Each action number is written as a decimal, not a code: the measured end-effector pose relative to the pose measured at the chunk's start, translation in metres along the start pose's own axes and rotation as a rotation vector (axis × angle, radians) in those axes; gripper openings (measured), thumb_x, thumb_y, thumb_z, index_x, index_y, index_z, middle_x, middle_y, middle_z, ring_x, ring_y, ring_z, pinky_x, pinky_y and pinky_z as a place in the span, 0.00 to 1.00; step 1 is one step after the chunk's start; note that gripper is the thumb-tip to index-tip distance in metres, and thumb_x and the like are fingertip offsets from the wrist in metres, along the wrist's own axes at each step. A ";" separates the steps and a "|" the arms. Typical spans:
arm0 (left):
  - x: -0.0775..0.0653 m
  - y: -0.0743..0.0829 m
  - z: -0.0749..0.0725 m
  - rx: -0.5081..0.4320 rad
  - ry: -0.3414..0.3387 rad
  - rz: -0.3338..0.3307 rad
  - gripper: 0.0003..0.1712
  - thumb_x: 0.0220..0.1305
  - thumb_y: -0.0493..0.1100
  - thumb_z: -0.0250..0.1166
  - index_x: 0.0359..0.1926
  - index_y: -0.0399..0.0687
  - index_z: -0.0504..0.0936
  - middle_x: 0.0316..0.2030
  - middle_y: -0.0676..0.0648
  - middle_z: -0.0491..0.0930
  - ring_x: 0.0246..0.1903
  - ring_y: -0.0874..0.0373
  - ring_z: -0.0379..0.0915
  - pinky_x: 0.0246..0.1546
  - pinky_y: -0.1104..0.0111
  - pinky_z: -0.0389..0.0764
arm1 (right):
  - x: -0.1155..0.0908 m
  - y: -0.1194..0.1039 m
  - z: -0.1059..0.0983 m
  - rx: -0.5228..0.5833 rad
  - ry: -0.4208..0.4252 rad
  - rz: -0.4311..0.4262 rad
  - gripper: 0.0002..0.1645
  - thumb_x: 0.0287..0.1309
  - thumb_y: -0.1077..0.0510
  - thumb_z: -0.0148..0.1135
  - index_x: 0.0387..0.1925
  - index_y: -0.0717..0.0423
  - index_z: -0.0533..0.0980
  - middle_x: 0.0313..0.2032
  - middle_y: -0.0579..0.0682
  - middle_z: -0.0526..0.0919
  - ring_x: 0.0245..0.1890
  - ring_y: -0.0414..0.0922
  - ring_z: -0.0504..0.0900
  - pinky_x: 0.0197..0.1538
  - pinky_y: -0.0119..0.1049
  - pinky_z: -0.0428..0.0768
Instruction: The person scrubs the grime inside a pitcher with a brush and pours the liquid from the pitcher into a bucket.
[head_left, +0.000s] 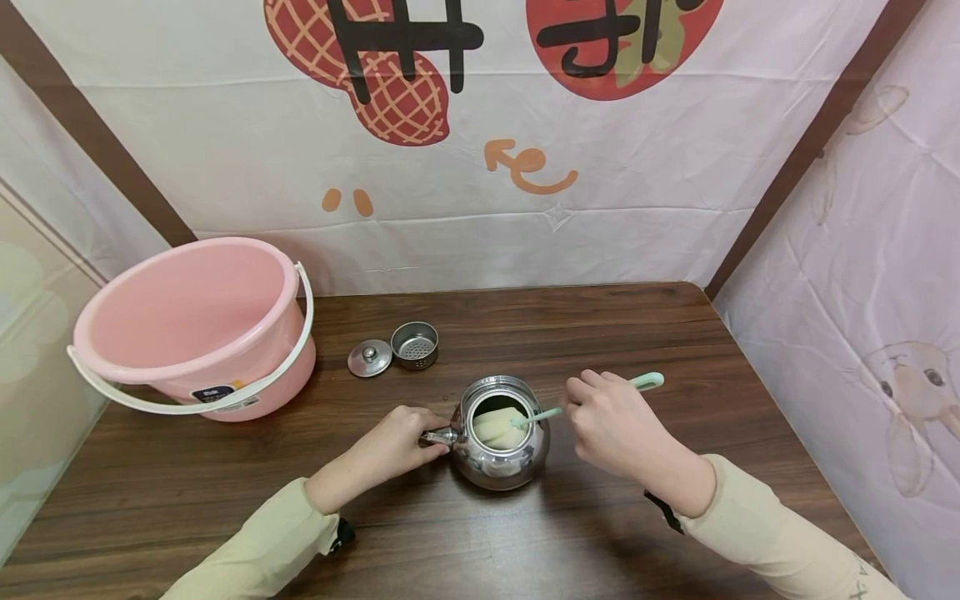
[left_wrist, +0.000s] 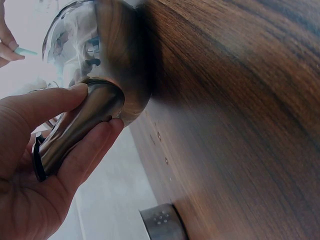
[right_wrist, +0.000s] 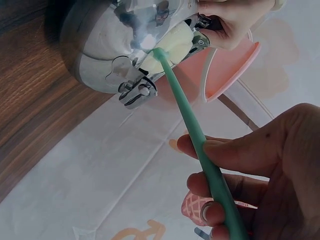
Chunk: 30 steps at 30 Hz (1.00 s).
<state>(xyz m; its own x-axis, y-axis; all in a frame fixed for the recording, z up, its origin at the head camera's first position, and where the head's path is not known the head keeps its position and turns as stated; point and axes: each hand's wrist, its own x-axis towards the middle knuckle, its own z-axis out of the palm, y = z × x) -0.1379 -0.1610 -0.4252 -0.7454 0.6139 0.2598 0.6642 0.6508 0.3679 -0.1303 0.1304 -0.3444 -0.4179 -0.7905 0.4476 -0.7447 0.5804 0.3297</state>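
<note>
A shiny round metal teapot (head_left: 498, 473) stands on the table with its mouth uncovered. My left hand (head_left: 395, 448) pinches its short metal spout (left_wrist: 82, 120) between thumb and fingers, from the left side. In my right hand (head_left: 617, 423) is a sponge brush with a light green handle (right_wrist: 186, 105); the fingers wrap round the handle's middle. The brush's pale yellow sponge head (head_left: 497, 427) sits in the teapot's mouth, its lower part hidden inside. The handle slants up to the right, its looped end (head_left: 648, 381) sticking out past the right hand.
Behind the teapot, a small metal lid (head_left: 370, 358) lies beside a perforated metal strainer cup (head_left: 415, 345). A large pink bucket (head_left: 247, 392) with a white handle stands at the back left. Printed cloth (head_left: 465, 242) hangs behind the wooden table (head_left: 600, 325).
</note>
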 end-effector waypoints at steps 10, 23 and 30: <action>0.000 0.000 0.000 -0.015 -0.014 -0.018 0.11 0.47 0.38 0.70 0.34 0.38 0.83 0.29 0.48 0.82 0.31 0.57 0.78 0.33 0.66 0.78 | 0.007 -0.005 0.000 0.005 0.012 -0.014 0.16 0.25 0.69 0.44 0.15 0.56 0.79 0.17 0.46 0.66 0.17 0.44 0.61 0.20 0.31 0.60; 0.001 0.000 0.000 -0.010 -0.013 -0.014 0.11 0.47 0.38 0.70 0.34 0.38 0.83 0.29 0.48 0.82 0.31 0.58 0.77 0.32 0.66 0.77 | 0.014 -0.005 0.008 -0.009 0.018 -0.017 0.15 0.36 0.69 0.42 0.14 0.56 0.76 0.16 0.46 0.63 0.17 0.44 0.61 0.20 0.32 0.60; 0.002 0.000 -0.001 -0.016 -0.026 -0.023 0.11 0.48 0.38 0.70 0.34 0.38 0.83 0.29 0.48 0.82 0.30 0.58 0.77 0.32 0.67 0.77 | 0.018 -0.002 0.013 -0.016 0.027 -0.011 0.16 0.39 0.68 0.40 0.13 0.56 0.75 0.16 0.47 0.63 0.17 0.45 0.61 0.20 0.32 0.60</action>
<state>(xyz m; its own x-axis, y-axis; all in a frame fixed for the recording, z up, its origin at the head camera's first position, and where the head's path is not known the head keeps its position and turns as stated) -0.1389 -0.1602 -0.4239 -0.7585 0.6104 0.2281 0.6459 0.6578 0.3875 -0.1429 0.1122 -0.3476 -0.3956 -0.7915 0.4658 -0.7409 0.5748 0.3475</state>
